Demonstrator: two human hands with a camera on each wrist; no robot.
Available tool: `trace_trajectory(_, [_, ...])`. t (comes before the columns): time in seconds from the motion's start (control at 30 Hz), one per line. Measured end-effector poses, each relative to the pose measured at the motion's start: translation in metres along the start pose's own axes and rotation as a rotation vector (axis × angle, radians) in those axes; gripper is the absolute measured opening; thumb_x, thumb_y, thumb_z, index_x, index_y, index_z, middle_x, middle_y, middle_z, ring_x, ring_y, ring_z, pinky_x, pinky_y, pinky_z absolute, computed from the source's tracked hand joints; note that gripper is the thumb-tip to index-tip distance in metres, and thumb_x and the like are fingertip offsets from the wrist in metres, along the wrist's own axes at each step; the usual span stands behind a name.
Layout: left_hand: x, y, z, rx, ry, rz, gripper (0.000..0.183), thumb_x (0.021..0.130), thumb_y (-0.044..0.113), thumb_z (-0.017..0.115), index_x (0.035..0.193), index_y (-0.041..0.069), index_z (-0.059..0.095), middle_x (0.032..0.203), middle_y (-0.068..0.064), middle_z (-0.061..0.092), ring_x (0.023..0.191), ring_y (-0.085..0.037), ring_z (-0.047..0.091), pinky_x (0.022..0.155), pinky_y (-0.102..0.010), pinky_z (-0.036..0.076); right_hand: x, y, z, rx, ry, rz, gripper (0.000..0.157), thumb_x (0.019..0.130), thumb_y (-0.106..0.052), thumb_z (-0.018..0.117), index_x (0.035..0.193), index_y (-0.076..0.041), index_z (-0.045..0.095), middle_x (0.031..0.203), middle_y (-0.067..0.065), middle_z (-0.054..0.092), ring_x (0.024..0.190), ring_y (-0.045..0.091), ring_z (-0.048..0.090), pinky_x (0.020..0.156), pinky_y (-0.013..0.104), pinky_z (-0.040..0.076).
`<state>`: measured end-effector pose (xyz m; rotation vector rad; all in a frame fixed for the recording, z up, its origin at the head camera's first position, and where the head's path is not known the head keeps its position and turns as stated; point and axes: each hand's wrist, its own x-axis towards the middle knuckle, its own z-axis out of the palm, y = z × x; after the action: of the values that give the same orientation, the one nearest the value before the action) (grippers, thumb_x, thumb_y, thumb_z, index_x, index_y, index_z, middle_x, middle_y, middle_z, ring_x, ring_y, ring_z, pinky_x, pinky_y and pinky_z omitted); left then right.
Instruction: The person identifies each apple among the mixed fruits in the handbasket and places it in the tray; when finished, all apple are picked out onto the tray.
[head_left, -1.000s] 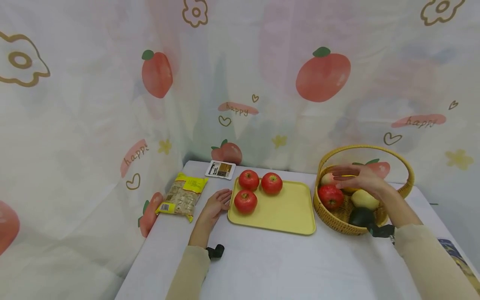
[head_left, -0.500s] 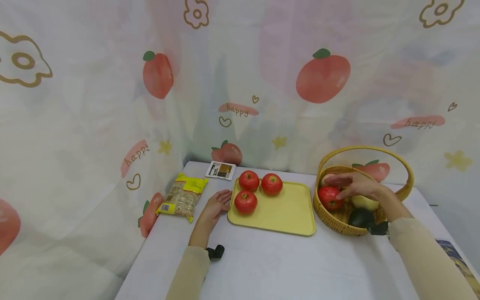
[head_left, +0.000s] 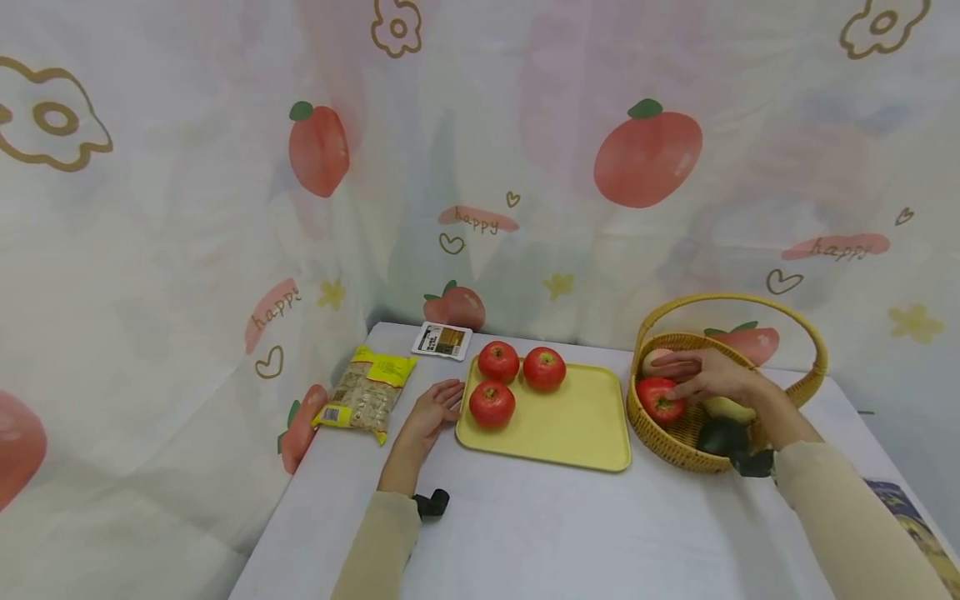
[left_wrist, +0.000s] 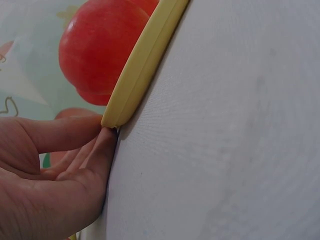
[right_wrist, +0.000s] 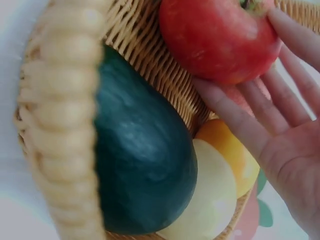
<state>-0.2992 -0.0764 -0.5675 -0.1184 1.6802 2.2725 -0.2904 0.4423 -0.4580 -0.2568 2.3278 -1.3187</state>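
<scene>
Deep in the wicker basket (head_left: pixel 667 450), my right hand (head_left: pixel 708 377) grips a red apple (head_left: pixel 658 407), fingers spread about its sides in the right wrist view. Below that apple lie a dark green, avocado-shaped fruit (right_wrist: pixel 145 145), a pale yellow one (right_wrist: pixel 212 195) and an orange-yellow one (right_wrist: pixel 227 150). A pale pinkish fruit (head_left: pixel 654 360) sits behind, partly covered by the fingers. On the left, my left hand (head_left: pixel 429 414) pinches the rim of a yellow tray (head_left: pixel 577 421) between thumb and finger. Three red apples (head_left: pixel 491 405) stand on the tray's left half.
A yellow-ended clear bag (head_left: pixel 363 393) lies left of the tray, and a small white labelled pack (head_left: pixel 442 341) lies behind it. The basket's tall handle (head_left: pixel 731 297) arches over the right hand. A dark printed item (head_left: pixel 907 517) lies at the table's right edge.
My right hand has come down from above the basket onto the red apple, which has tipped slightly. My left hand and the tray have stayed put.
</scene>
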Motion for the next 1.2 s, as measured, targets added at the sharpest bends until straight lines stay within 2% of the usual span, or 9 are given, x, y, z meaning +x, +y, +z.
trace_trajectory(0.17, [0.001,-0.001,-0.002,-0.015,-0.022,0.018,0.078,0.082,-0.032,0.047,0.155,-0.005,0.037,0.159,-0.027,0.042,0.149,-0.037,0.040,0.121,-0.044,0.037,-0.005,-0.004,0.006,-0.016,0.035,0.000,0.071,0.093,-0.014,0.078,0.151,0.007,0.045,0.148,0.032,0.052,0.108,0.021,0.072,0.086,0.047,0.064])
trace_trajectory(0.3, [0.002,-0.001,-0.002,-0.025,-0.037,0.050,0.078,0.081,-0.033,0.045,0.155,-0.008,0.035,0.159,-0.030,0.040,0.150,-0.039,0.038,0.122,-0.045,0.035,-0.011,-0.007,0.007,0.000,0.100,0.012,0.068,0.094,-0.015,0.077,0.151,0.005,0.045,0.147,0.032,0.053,0.103,0.019,0.072,0.085,0.048,0.064])
trace_trajectory(0.5, [0.004,-0.001,-0.002,-0.011,-0.023,0.022,0.080,0.081,-0.032,0.045,0.155,-0.006,0.037,0.159,-0.027,0.042,0.150,-0.036,0.040,0.121,-0.044,0.037,-0.021,-0.012,0.007,0.043,0.174,0.036,0.070,0.097,-0.017,0.074,0.155,0.004,0.042,0.150,0.033,0.050,0.108,0.015,0.070,0.090,0.054,0.061])
trace_trajectory(0.73, [0.004,-0.003,-0.002,0.000,-0.013,0.024,0.079,0.081,-0.032,0.047,0.155,-0.006,0.038,0.158,-0.027,0.043,0.149,-0.036,0.041,0.121,-0.044,0.038,-0.035,-0.028,0.011,0.106,0.194,0.127,0.076,0.100,-0.028,0.071,0.157,0.006,0.035,0.156,0.036,0.038,0.116,0.031,0.065,0.096,0.060,0.057])
trace_trajectory(0.87, [0.005,-0.003,-0.002,-0.007,0.000,0.015,0.078,0.081,-0.031,0.047,0.155,-0.004,0.040,0.158,-0.025,0.045,0.149,-0.035,0.042,0.120,-0.043,0.039,-0.044,-0.036,0.014,0.185,0.213,0.123,0.075,0.100,-0.026,0.071,0.157,0.007,0.034,0.160,0.033,0.030,0.112,0.026,0.065,0.096,0.060,0.057])
trace_trajectory(0.97, [0.005,-0.004,-0.002,-0.004,0.000,0.013,0.078,0.082,-0.031,0.047,0.155,-0.003,0.040,0.158,-0.025,0.045,0.149,-0.035,0.042,0.120,-0.043,0.039,-0.050,-0.040,0.014,0.199,0.232,0.104,0.073,0.101,-0.025,0.070,0.156,0.008,0.034,0.159,0.031,0.030,0.108,0.020,0.066,0.094,0.060,0.057])
trace_trajectory(1.07, [0.005,-0.004,-0.003,-0.008,-0.005,0.014,0.077,0.083,-0.031,0.046,0.155,-0.004,0.039,0.158,-0.025,0.044,0.149,-0.035,0.042,0.121,-0.044,0.038,-0.055,-0.044,0.014,0.185,0.247,0.087,0.072,0.102,-0.027,0.068,0.156,0.008,0.035,0.152,0.027,0.040,0.107,0.018,0.067,0.092,0.058,0.059])
trace_trajectory(1.13, [0.004,-0.004,-0.003,-0.010,-0.006,0.017,0.077,0.083,-0.031,0.046,0.155,-0.005,0.039,0.158,-0.026,0.044,0.149,-0.036,0.041,0.121,-0.044,0.038,-0.057,-0.045,0.014,0.191,0.253,0.077,0.070,0.103,-0.027,0.066,0.156,0.007,0.036,0.143,0.019,0.051,0.106,0.017,0.068,0.091,0.057,0.060])
trace_trajectory(1.2, [0.004,-0.004,-0.003,-0.012,-0.010,0.021,0.077,0.083,-0.032,0.046,0.155,-0.005,0.038,0.158,-0.027,0.043,0.149,-0.036,0.041,0.121,-0.044,0.038,-0.060,-0.047,0.014,0.216,0.257,0.059,0.064,0.104,-0.024,0.066,0.155,0.005,0.039,0.132,0.004,0.058,0.104,0.014,0.069,0.091,0.057,0.060])
